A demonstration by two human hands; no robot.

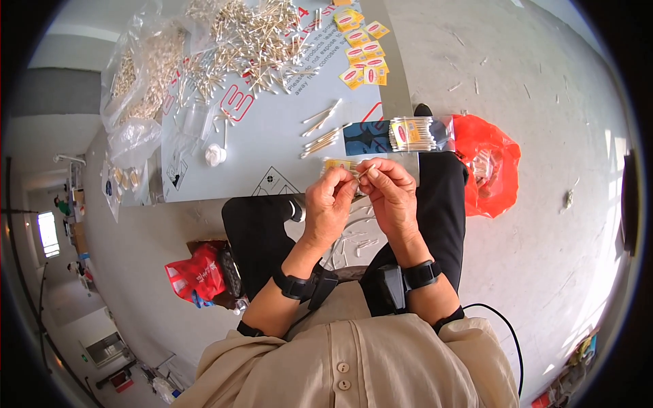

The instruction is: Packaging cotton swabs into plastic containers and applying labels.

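Observation:
Both hands meet just over the near edge of the table, fingertips almost touching. My left hand (330,200) is closed in a pinch, and what sits in its fingertips is too small to make out. In my right hand (392,194), thumb and forefinger pinch a thin pale stick (367,170) that looks like a cotton swab. Just behind the fingers lies a bundle of cotton swabs with a yellow card (338,164), partly hidden by the hands. To the right rests a clear packet of cotton swabs (420,134) with a yellow card. Several loose swabs (322,141) lie beyond my left hand.
A large heap of cotton swabs (255,34) covers the table's far side, beside a clear bag of swabs (146,75). Yellow cards (364,54) lie at the far right. A red plastic bag (500,163) hangs right of my knee; another red bag (201,275) stands lower left.

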